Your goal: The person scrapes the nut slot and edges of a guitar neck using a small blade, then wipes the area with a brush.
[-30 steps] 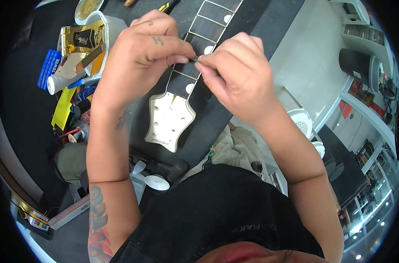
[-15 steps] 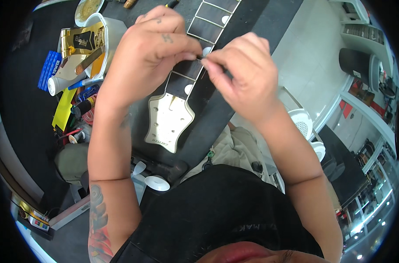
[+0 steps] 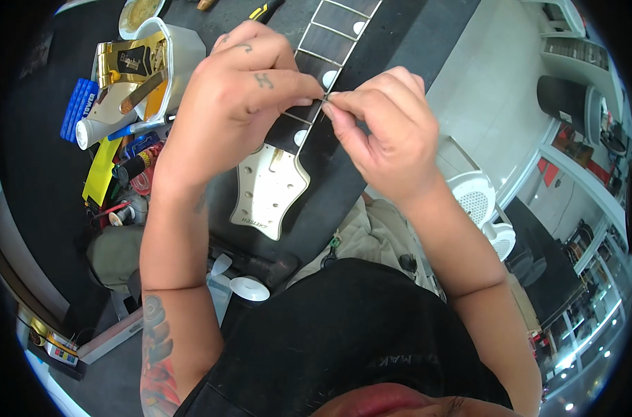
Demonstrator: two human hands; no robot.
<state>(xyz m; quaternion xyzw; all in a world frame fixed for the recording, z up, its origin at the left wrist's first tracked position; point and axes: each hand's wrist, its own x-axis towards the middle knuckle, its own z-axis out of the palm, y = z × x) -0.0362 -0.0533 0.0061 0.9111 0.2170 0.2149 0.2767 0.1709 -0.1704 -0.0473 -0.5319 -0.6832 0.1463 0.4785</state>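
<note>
A guitar neck with a dark fretboard [image 3: 327, 46], metal frets and pale round inlays lies slanting across the bench. Its white headstock [image 3: 271, 191] points toward me. Over the fretboard near the headstock, my left hand [image 3: 236, 94] is closed, thumb and forefinger brought together; whatever they pinch is hidden. From the right, my right hand [image 3: 394, 128] pinches a thin, wire-like piece at the fretboard's right edge. The fingertips of both hands meet there, and the piece is mostly covered by them.
Left of my arm stands a white tub [image 3: 184, 52] of tools, beside a blue block [image 3: 78, 110] and a yellow sheet [image 3: 102, 170]. A yellow-and-black tool [image 3: 264, 10] lies beyond my left hand. White perforated seats [image 3: 472, 198] stand right of the bench.
My right hand has lowered slightly, its fingertips now closer to the left hand's. My left hand has shifted a little, uncovering more of the yellow-and-black tool.
</note>
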